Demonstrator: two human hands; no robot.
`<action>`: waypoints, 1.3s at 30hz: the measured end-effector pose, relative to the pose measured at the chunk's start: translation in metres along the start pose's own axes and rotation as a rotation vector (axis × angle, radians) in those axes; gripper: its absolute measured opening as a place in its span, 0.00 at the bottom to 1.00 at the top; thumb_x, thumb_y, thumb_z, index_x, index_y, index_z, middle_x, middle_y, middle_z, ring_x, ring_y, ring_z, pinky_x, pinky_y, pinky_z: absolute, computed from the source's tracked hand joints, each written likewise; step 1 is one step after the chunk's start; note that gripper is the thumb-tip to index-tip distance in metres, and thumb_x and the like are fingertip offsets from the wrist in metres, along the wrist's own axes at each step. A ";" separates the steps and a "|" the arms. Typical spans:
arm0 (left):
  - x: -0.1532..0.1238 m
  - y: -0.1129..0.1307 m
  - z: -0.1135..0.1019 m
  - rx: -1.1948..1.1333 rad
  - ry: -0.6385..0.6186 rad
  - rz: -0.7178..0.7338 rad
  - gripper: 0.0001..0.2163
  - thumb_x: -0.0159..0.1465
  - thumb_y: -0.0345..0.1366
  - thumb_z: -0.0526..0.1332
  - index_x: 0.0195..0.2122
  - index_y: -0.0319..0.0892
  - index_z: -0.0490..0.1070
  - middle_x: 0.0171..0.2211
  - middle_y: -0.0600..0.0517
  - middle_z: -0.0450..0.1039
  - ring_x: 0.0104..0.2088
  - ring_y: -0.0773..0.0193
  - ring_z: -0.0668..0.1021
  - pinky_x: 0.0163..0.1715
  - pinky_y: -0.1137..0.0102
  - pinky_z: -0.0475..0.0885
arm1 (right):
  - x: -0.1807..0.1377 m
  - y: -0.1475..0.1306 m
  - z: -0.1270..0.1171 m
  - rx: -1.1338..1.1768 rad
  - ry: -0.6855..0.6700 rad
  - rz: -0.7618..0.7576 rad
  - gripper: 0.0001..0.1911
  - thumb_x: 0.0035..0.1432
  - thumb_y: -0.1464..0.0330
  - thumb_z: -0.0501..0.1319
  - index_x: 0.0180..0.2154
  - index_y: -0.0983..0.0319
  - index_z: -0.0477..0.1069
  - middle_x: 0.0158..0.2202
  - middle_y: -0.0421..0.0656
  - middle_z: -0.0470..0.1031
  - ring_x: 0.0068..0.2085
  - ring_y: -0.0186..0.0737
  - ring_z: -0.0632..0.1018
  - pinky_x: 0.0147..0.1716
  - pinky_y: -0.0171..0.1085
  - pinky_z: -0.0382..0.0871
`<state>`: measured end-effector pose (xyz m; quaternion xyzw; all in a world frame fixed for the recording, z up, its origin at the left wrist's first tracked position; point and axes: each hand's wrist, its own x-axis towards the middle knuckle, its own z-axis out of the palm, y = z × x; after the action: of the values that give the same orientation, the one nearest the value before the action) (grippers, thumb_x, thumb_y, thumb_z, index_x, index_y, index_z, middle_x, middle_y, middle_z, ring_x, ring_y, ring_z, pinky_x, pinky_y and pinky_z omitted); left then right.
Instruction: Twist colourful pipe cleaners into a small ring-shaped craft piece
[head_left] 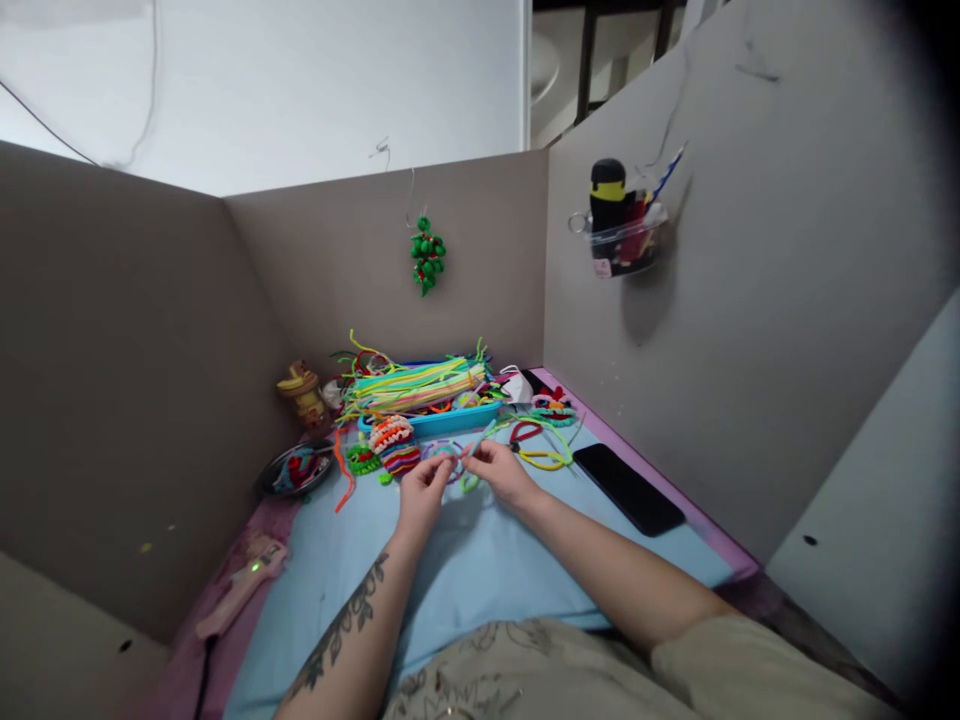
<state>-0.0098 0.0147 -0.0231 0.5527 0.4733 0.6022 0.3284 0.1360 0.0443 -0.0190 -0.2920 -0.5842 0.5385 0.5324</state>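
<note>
My left hand [421, 492] and my right hand [496, 468] meet over the light blue mat [465, 570]. Both pinch a thin pipe cleaner [476, 440], light blue, that pokes up and away between them. A small looped pipe-cleaner piece [442, 453], purple and blue, lies just beyond my left fingertips. Right behind it sit small finished pipe-cleaner figures, one orange and white [390, 432], one striped in several colours [400, 459].
A blue tray [431, 420] of bright pipe cleaners stands at the back. A black phone [628, 487] lies to the right. A metal dish [296, 470] and a pink glue gun [241, 585] are on the left. Grey cardboard walls enclose the desk; a green ornament [427, 255] hangs on the back wall.
</note>
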 end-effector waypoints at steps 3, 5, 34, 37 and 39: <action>-0.002 0.001 0.001 0.015 -0.037 0.003 0.13 0.53 0.41 0.63 0.33 0.37 0.76 0.29 0.48 0.77 0.30 0.62 0.75 0.31 0.70 0.69 | 0.001 0.001 -0.002 -0.146 0.058 -0.026 0.13 0.46 0.61 0.62 0.23 0.65 0.68 0.21 0.37 0.68 0.24 0.31 0.67 0.27 0.33 0.59; -0.002 0.002 0.001 0.019 -0.059 -0.003 0.12 0.53 0.41 0.63 0.32 0.37 0.76 0.28 0.49 0.76 0.29 0.63 0.75 0.30 0.71 0.68 | 0.003 0.002 -0.005 -0.242 0.110 -0.057 0.12 0.47 0.62 0.62 0.21 0.64 0.68 0.21 0.37 0.67 0.25 0.32 0.67 0.27 0.33 0.59; 0.003 -0.006 -0.002 0.001 0.167 0.039 0.14 0.50 0.40 0.64 0.36 0.39 0.71 0.32 0.50 0.72 0.23 0.70 0.69 0.23 0.75 0.65 | 0.008 0.015 -0.013 -0.319 0.260 -0.187 0.16 0.53 0.56 0.56 0.25 0.62 0.68 0.43 0.45 0.64 0.46 0.40 0.66 0.50 0.40 0.56; 0.002 -0.014 0.003 -0.008 0.013 -0.066 0.17 0.44 0.37 0.67 0.36 0.37 0.72 0.26 0.52 0.71 0.22 0.69 0.69 0.23 0.75 0.64 | 0.006 0.013 -0.010 -0.298 0.238 -0.177 0.16 0.54 0.56 0.55 0.26 0.62 0.68 0.43 0.45 0.65 0.47 0.40 0.66 0.50 0.39 0.57; 0.000 -0.015 0.007 -0.037 -0.089 -0.092 0.16 0.43 0.36 0.68 0.33 0.37 0.74 0.23 0.52 0.71 0.23 0.67 0.70 0.24 0.74 0.64 | 0.004 0.012 -0.008 -0.282 0.233 -0.171 0.16 0.54 0.57 0.55 0.26 0.62 0.67 0.43 0.46 0.65 0.47 0.41 0.66 0.50 0.40 0.57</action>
<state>-0.0047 0.0215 -0.0380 0.5506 0.4717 0.5699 0.3867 0.1396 0.0533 -0.0305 -0.3736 -0.6109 0.3667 0.5939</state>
